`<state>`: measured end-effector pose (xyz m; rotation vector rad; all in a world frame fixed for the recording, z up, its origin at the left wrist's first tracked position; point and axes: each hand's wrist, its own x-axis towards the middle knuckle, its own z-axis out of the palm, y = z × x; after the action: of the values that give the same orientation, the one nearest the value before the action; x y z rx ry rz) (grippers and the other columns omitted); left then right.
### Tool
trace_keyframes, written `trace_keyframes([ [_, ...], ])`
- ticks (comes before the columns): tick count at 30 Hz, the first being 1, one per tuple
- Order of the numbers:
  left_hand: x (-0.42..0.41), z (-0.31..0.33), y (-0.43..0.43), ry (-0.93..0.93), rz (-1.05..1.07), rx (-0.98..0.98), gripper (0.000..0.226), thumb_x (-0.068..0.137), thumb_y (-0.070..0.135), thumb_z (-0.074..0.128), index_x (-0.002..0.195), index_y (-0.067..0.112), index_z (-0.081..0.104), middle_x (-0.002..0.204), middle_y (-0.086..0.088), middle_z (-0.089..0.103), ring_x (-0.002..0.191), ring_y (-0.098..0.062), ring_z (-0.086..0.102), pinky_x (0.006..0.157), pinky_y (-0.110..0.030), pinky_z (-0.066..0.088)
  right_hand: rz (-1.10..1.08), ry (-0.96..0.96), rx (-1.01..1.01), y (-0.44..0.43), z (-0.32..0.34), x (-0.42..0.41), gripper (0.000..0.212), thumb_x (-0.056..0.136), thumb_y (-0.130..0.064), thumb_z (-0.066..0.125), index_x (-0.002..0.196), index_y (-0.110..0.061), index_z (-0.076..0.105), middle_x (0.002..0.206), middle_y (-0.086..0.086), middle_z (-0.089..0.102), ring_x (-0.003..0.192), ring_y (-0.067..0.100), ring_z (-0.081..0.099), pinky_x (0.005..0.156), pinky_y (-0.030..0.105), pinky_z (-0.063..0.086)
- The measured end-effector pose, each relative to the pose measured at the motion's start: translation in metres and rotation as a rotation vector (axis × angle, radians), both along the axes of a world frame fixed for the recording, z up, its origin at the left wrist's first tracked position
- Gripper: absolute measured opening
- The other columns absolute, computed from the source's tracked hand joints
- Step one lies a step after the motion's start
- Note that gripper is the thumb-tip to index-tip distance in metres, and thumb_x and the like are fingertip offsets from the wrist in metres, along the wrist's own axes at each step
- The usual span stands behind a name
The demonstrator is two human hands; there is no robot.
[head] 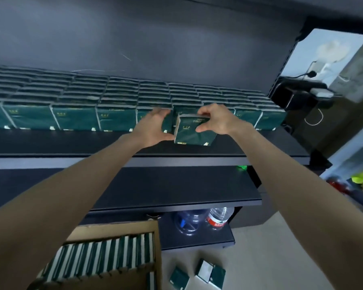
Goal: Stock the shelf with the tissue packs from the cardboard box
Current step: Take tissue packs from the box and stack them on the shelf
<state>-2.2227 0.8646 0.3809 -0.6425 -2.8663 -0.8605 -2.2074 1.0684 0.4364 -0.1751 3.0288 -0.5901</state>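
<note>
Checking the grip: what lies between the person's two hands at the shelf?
Head view: one dark green wrapped tissue pack, standing on the black shelf, pinched by the right hand, the left hand at its left edge.

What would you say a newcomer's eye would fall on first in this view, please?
Probably the two bare hands at mid-frame: the right hand pinches a dark green plastic-wrapped tissue pack at the black shelf, with the left hand close beside it. Behind them, long rows of matching packs line the shelf. At the lower left, the open brown cardboard box holds more.
</note>
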Motion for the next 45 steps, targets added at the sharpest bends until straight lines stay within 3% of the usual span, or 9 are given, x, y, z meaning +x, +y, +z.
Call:
trace_keyframes([
  [5,-0.053,0.004,0.014,0.136,0.096,-0.44,0.098,0.079,0.038,0.073,0.151,0.011,0.013,0.156,-0.008,0.017,0.142,-0.028,0.019,0.115,-0.044,0.016,0.016,0.08,0.2,0.02,-0.012,-0.052,0.059,0.078,-0.033,0.076,0.132,-0.022,0.055,0.148,0.006,0.032,0.136,0.03,0.021,0.111,0.046,0.021],
  [14,-0.102,-0.01,0.015,0.023,0.104,-0.745,0.112,0.081,0.041,0.07,0.15,0.009,-0.012,0.159,-0.007,-0.012,0.147,-0.022,-0.008,0.119,-0.042,-0.001,0.094,0.147,0.2,0.014,-0.047,-0.114,0.056,0.079,-0.034,0.075,0.129,-0.02,0.056,0.152,0.005,0.022,0.139,0.028,0.015,0.114,0.045,0.015],
  [18,-0.107,-0.016,0.014,0.032,0.105,-0.756,0.107,0.084,0.038,0.068,0.15,0.01,-0.012,0.159,-0.008,-0.012,0.147,-0.022,-0.008,0.118,-0.04,0.0,0.131,0.253,0.165,0.014,-0.057,-0.12,0.071,0.077,-0.028,0.077,0.134,-0.011,0.039,0.147,0.007,0.027,0.136,0.027,0.024,0.111,0.039,0.023],
  [21,-0.107,-0.018,0.016,0.033,0.109,-0.765,0.106,0.085,0.038,0.066,0.15,0.01,-0.013,0.158,-0.01,-0.015,0.146,-0.023,-0.011,0.117,-0.04,-0.001,0.2,0.193,0.3,0.014,-0.063,-0.126,0.101,0.079,-0.031,0.076,0.152,-0.012,0.009,0.16,0.006,0.005,0.147,0.025,0.005,0.118,0.041,0.008],
  [23,-0.107,-0.018,0.017,0.031,0.109,-0.761,0.106,0.085,0.038,0.066,0.15,0.011,-0.013,0.158,-0.01,-0.015,0.146,-0.023,-0.01,0.117,-0.04,0.0,0.241,0.154,0.389,0.013,-0.065,-0.132,0.101,0.083,-0.035,0.07,0.153,-0.015,0.001,0.161,0.005,-0.001,0.148,0.023,-0.001,0.119,0.041,0.002],
  [30,-0.113,-0.02,0.016,0.023,0.117,-0.752,0.105,0.085,0.037,0.067,0.15,0.011,-0.011,0.159,-0.01,-0.012,0.147,-0.023,-0.008,0.119,-0.04,0.001,0.26,0.113,0.45,0.01,-0.069,-0.14,0.092,0.088,-0.038,0.063,0.153,-0.018,0.0,0.161,0.003,-0.001,0.148,0.022,-0.001,0.12,0.045,0.001],
  [36,-0.103,0.003,0.013,-0.008,0.1,-0.73,0.111,0.079,0.042,0.072,0.151,0.014,-0.008,0.16,-0.007,-0.008,0.147,-0.023,-0.005,0.119,-0.044,0.0,0.228,0.017,0.43,0.0,-0.048,-0.131,0.104,0.08,-0.039,0.073,0.153,-0.019,0.003,0.161,0.005,0.001,0.148,0.027,0.002,0.119,0.05,0.003],
  [41,-0.072,0.034,-0.009,0.008,0.066,-0.585,0.093,0.078,0.038,0.074,0.15,0.017,0.02,0.155,-0.01,0.025,0.14,-0.03,0.028,0.112,-0.044,0.027,0.205,0.026,0.155,-0.023,-0.014,-0.097,0.086,0.08,-0.022,0.076,0.149,-0.016,0.025,0.155,0.005,0.029,0.141,0.025,0.03,0.115,0.045,0.027],
  [45,-0.039,0.044,-0.046,-0.048,0.054,-0.503,0.082,0.078,0.038,0.075,0.145,0.015,0.035,0.144,-0.011,0.044,0.131,-0.031,0.04,0.105,-0.044,0.037,0.199,-0.022,0.121,-0.054,-0.001,-0.062,0.068,0.079,-0.019,0.076,0.139,-0.013,0.045,0.137,0.01,0.052,0.121,0.026,0.052,0.104,0.036,0.04],
])
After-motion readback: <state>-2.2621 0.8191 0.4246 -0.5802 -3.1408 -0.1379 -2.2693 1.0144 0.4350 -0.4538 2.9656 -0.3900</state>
